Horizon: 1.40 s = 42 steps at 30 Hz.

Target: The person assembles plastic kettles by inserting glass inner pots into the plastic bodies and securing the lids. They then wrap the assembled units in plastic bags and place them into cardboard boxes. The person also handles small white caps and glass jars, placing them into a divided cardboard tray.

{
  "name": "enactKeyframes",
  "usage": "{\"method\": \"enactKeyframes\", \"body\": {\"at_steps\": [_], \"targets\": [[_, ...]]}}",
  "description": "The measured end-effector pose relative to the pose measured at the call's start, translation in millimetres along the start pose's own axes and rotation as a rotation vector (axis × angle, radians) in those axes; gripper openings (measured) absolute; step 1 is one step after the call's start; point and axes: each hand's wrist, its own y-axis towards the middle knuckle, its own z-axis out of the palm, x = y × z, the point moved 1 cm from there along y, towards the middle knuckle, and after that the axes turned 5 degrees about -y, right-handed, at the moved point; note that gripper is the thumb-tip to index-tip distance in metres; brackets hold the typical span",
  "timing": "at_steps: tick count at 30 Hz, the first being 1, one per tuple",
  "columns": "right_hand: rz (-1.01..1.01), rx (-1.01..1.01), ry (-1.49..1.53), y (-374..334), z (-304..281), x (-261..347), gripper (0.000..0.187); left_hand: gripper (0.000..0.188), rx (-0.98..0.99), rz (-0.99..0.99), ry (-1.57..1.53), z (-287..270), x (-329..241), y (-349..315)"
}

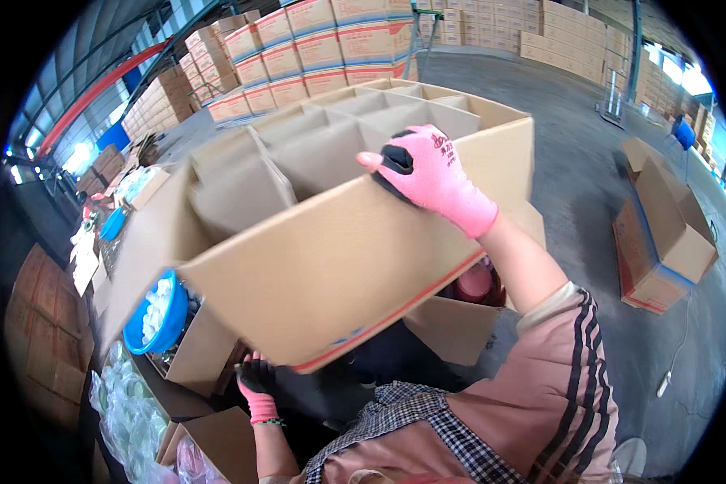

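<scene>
A large open cardboard carton point(339, 266) is tilted in front of me, with grey cardboard dividers point(323, 149) forming several compartments inside. My right hand point(431, 173), in a pink glove with black palm, is closed over the carton's near rim, thumb pointing left. Down at the carton's lower left corner is my left hand point(258, 387), gloved alike, its fingers up against the bottom edge; part of its grip is hidden. Below the raised carton, another open box point(456, 331) shows a pink rounded item point(474, 282) inside.
At left stands a blue basin point(169, 323) of small white pieces, above plastic-wrapped greenish items point(125, 411). An open carton point(661, 234) rests on the floor at right, near a cable point(678, 347). Stacked cartons point(315, 48) rise at the back, with a hand trolley point(613, 105) farther right.
</scene>
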Motion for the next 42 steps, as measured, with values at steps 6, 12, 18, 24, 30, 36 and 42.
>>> {"method": "enactKeyframes", "body": {"at_steps": [6, 12, 18, 24, 30, 36, 42], "targets": [[-0.156, -0.176, -0.022, -15.3, 11.8, -19.2, 0.03, 0.062, -0.612, 0.165, 0.337, 125.0, -5.0, 28.7], [-0.192, -0.093, -0.123, -34.2, 12.8, 15.2, 0.039, 0.051, -0.617, -0.078, 0.525, 71.9, -3.0, 24.5], [-0.261, 0.066, -0.138, -33.7, 17.9, 68.9, 0.057, 0.038, -0.641, -0.109, 0.222, 16.3, 83.8, 59.1], [-0.286, 0.035, -0.016, -18.2, 26.3, 52.8, 0.054, 0.041, -0.493, -0.231, 0.103, -24.0, 125.7, 49.2], [-0.287, -0.163, 0.09, -16.3, 40.4, 42.1, 0.048, 0.071, -0.538, -0.398, 0.063, 101.0, 137.8, 55.4], [-0.372, -0.162, 0.098, -37.2, -26.7, 32.7, 0.048, 0.079, -0.472, -0.497, 0.057, 128.0, 173.1, 86.5], [-0.427, -0.252, -0.244, -45.3, -114.8, 8.7, 0.048, 0.055, -0.491, -0.168, 0.22, 138.9, 187.8, 198.4]]}}
